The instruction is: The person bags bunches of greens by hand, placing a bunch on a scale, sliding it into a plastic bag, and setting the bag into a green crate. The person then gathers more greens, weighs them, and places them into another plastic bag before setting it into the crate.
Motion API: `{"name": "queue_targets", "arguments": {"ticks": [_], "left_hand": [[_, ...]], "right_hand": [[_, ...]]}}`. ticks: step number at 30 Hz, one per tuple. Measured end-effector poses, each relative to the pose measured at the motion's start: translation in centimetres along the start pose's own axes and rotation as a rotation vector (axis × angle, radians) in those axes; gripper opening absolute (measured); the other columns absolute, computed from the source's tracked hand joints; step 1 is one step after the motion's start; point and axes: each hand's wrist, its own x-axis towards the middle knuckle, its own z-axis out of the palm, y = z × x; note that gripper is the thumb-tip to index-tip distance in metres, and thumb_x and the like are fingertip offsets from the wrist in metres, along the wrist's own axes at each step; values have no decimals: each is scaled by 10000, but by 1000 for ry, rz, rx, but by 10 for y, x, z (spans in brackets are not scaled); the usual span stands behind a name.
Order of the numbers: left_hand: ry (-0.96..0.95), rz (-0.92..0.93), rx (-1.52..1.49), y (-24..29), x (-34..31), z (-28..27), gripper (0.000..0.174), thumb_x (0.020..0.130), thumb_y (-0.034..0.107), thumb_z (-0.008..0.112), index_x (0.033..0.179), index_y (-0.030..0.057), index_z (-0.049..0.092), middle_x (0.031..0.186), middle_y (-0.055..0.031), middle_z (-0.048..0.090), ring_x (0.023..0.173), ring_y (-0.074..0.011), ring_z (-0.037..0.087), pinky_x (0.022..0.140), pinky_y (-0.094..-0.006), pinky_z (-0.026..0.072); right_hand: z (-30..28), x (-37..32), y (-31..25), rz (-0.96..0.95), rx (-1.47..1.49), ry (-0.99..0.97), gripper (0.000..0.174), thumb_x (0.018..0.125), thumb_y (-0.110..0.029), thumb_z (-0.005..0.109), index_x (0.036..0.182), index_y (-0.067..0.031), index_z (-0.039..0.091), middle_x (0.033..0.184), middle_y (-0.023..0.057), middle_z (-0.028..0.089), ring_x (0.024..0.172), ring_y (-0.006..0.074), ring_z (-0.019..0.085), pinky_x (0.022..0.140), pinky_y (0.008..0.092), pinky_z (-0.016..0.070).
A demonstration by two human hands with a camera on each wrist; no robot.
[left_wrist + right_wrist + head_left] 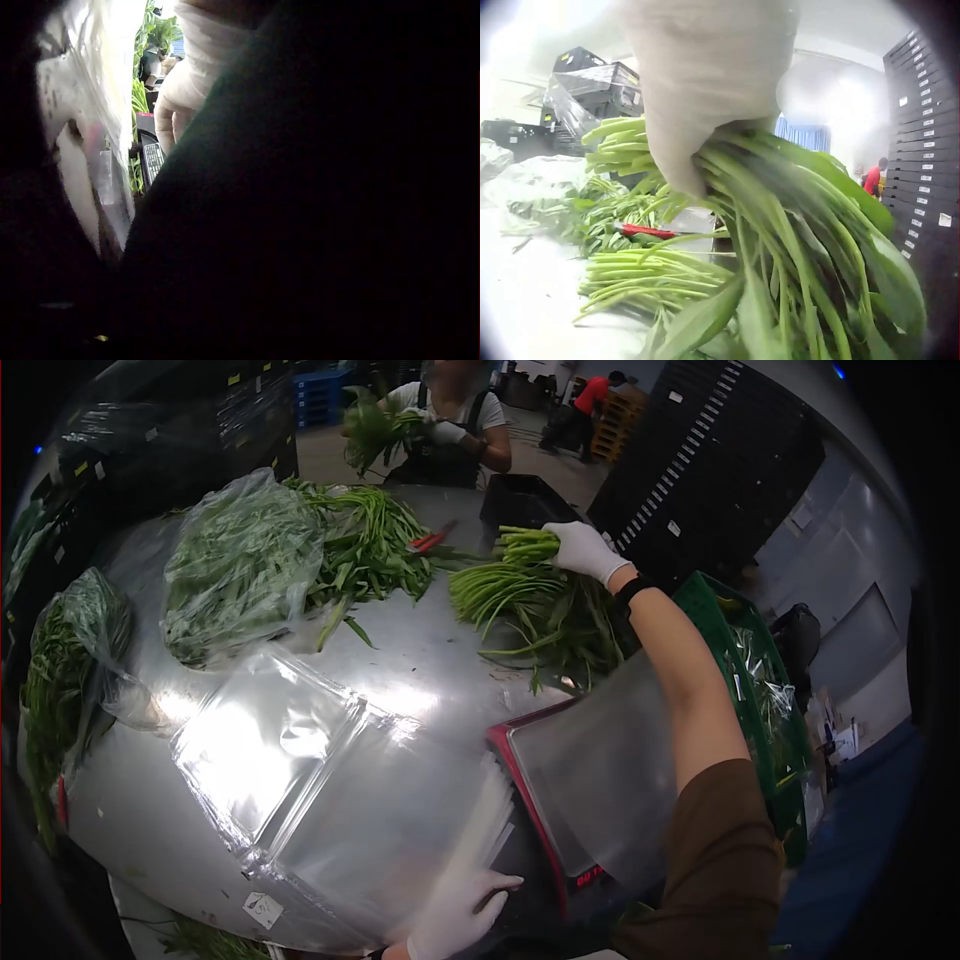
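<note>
My gloved right hand [588,552] grips a bunch of long-stemmed leafy greens [802,217] round its stems. The cut ends stick out to the left and the leaves hang down on the right. Below it, another bunch of greens [500,592] lies on the metal table [130,780]. My gloved left hand [455,922] is at the near edge, fingers extended, beside a stack of clear plastic bags [390,810]. To its right stands a red-rimmed scale [528,800] with red digits, partly covered by clear plastic. Darkness fills most of the left wrist view.
A plastic bag of greens [240,560] and loose greens [370,535] lie at the back, near a red-handled knife [430,542]. Another bagged bunch [70,650] is at the left edge. Green crates [715,620] stand on the right. Opposite, a person [455,435] holds greens.
</note>
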Motion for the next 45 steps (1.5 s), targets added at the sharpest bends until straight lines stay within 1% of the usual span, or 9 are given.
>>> {"name": "queue_targets", "arguments": {"ticks": [13, 18, 24, 30, 34, 37, 40, 42, 45], "left_hand": [[-34, -222, -212, -34, -10, 15, 255, 995, 52, 563, 1218, -25, 661, 1127, -114, 710, 1070, -168, 659, 980, -315, 497], [-114, -202, -207, 17, -21, 17, 282, 1012, 108, 551, 1246, -13, 650, 1130, -110, 704, 1089, -179, 651, 993, -313, 490], [-101, -243, -234, 81, 2, -5, 346, 1006, 164, 556, 1285, -30, 620, 1212, -143, 691, 1154, -207, 638, 1031, -352, 482], [-98, 73, 1, 80, 87, 4, 680, 953, 236, 677, 1519, -11, 392, 1497, -172, 500, 1401, -260, 470, 1108, -384, 428], [349, 388, 549, 58, 174, 44, 894, 858, 259, 781, 1559, -16, 299, 1532, -233, 434, 1462, -314, 375, 1183, -409, 334], [412, 572, 592, 70, 189, 59, 689, 887, 262, 741, 1457, -22, 476, 1302, -214, 615, 1234, -288, 583, 1028, -391, 468], [-56, 42, 259, 95, 146, 62, 351, 1029, 309, 573, 1209, 16, 646, 820, -60, 636, 755, -159, 611, 660, -293, 473], [-205, 166, 28, 76, 112, 51, 321, 1063, 292, 508, 995, 39, 694, 580, 82, 360, 531, -56, 375, 513, -265, 288], [-351, -345, -412, 83, 38, -1, 277, 1033, 263, 541, 1134, 33, 656, 658, 78, 326, 537, -36, 288, 503, -229, 228]], "right_hand": [[-161, -69, 40, 58, 275, 527, 440, 782, -164, 798, 1190, -72, 661, 1030, 210, 715, 1004, 392, 679, 834, 419, 547], [-239, -120, 31, 56, 320, 762, 452, 850, -146, 790, 1260, -20, 649, 1131, 82, 754, 1067, 127, 693, 926, 303, 543], [-332, -190, -18, -126, 341, 1068, 323, 838, -144, 753, 1125, -2, 707, 949, 104, 761, 841, 170, 717, 773, 303, 558], [-410, -240, -42, -207, 497, 1186, 382, 803, -103, 769, 1162, 3, 693, 983, 108, 756, 875, 175, 701, 780, 320, 551], [-437, -262, -70, -166, 679, 1187, 343, 811, -94, 775, 1128, 18, 709, 975, 104, 756, 849, 178, 702, 750, 311, 555], [-433, -276, -80, -169, 886, 1117, 307, 823, -80, 758, 1108, 27, 714, 973, 92, 750, 842, 181, 701, 745, 318, 558], [-405, -285, -70, -109, 903, 1106, 295, 819, -40, 746, 1109, 10, 722, 972, 84, 745, 843, 170, 689, 752, 304, 553], [-380, -292, -54, -76, 962, 1048, 288, 870, -43, 725, 1151, 11, 704, 987, 64, 740, 867, 149, 664, 774, 295, 538], [-345, -292, -13, 41, 714, 1007, 336, 822, -182, 826, 1101, -21, 728, 986, 74, 759, 867, 144, 722, 811, 308, 579]]}}
